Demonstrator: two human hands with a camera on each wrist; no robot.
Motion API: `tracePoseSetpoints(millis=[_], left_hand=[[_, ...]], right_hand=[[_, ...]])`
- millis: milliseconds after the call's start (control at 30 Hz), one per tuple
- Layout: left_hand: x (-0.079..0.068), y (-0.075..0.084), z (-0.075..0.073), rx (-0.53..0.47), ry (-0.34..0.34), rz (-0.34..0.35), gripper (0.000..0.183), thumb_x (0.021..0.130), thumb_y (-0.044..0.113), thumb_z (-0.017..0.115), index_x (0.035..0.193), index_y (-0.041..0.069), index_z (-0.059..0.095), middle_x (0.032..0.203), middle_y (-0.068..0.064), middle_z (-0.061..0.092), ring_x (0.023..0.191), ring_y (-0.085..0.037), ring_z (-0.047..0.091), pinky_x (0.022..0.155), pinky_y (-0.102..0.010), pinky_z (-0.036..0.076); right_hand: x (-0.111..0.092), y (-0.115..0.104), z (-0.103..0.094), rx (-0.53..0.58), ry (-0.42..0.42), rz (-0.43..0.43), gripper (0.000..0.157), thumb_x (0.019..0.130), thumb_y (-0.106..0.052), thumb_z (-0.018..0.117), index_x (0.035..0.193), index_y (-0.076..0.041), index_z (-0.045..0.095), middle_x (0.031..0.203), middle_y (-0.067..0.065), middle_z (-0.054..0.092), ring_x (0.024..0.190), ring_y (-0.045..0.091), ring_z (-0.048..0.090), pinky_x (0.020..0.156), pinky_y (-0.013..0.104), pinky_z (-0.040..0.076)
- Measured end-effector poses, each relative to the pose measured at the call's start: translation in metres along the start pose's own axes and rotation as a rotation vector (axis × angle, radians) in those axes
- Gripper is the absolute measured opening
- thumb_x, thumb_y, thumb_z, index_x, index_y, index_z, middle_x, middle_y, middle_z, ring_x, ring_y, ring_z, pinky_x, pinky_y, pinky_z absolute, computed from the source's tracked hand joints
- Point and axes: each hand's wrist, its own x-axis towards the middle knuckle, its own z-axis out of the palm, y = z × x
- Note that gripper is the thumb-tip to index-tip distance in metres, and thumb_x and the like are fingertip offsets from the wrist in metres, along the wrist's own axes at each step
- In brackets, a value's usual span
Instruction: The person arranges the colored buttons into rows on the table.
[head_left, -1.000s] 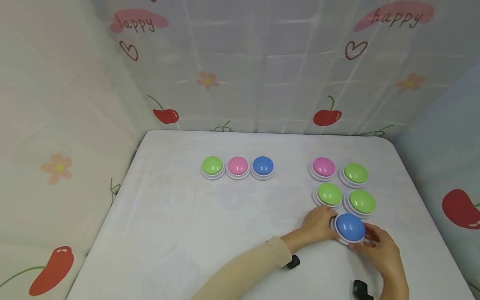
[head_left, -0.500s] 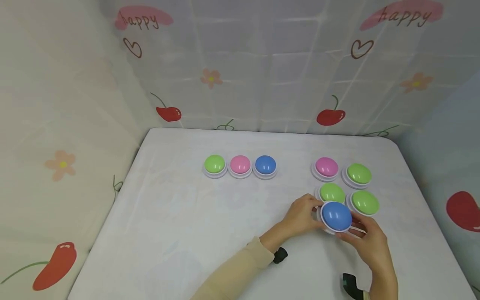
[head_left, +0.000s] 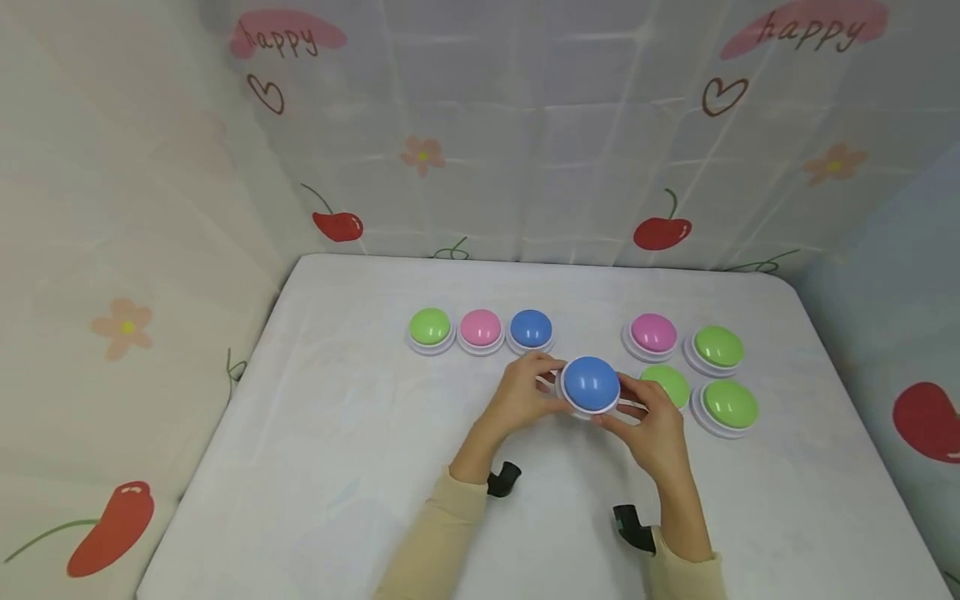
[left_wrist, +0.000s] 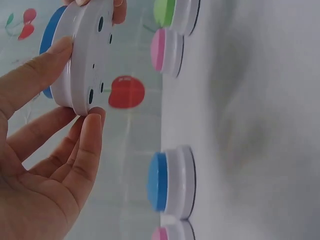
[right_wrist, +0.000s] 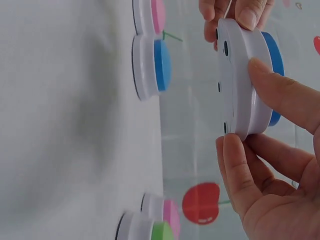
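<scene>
Blue-domed and white-based, a round push button [head_left: 592, 382] is held aloft over a white-covered table [head_left: 322, 450], its rim pinched between thumb and fingers of both the left hand [head_left: 522, 392] and the right hand [head_left: 655, 427], its holed underside clear of the surface. Beyond the left hand, a green button [head_left: 430, 326], a pink button [head_left: 481, 327] and a second blue button [head_left: 531, 328] stand in a row. A magenta button [head_left: 653, 332] and three green ones [head_left: 732, 403] cluster at right, one partly hidden behind the right hand.
</scene>
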Motion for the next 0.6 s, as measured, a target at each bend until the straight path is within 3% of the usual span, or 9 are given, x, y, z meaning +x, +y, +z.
tracePoseSetpoints(millis=[133,333,600], left_hand=[[-0.008,-0.012,-0.029,-0.078,0.078,-0.035,0.059,0.069,0.012,0.088,0.123,0.003,0.066,0.114,-0.01,0.064,0.099,-0.023,0.064,0.083,-0.032,0.059],[-0.027,-0.034,-0.072,-0.156,0.195,-0.091,0.057,0.069,0.008,0.088,0.122,0.002,0.067,0.114,-0.012,0.064,0.099,-0.027,0.063,0.087,-0.046,0.057],[-0.053,-0.062,-0.111,-0.151,0.261,-0.226,0.059,0.068,0.004,0.087,0.124,0.005,0.066,0.116,-0.012,0.063,0.102,-0.027,0.063,0.09,-0.04,0.057]], right_hand=[[0.018,-0.017,0.022,0.047,-0.057,-0.022,0.067,0.074,-0.006,0.084,0.134,0.002,0.054,0.123,0.018,0.056,0.114,0.035,0.06,0.091,0.042,0.055],[0.036,-0.041,0.061,0.154,-0.131,-0.078,0.067,0.072,-0.008,0.085,0.132,0.0,0.057,0.12,0.017,0.058,0.112,0.032,0.062,0.09,0.042,0.056],[0.047,-0.06,0.117,0.223,-0.181,-0.12,0.064,0.069,-0.005,0.087,0.127,0.001,0.061,0.117,0.016,0.061,0.108,0.03,0.064,0.089,0.041,0.057]])
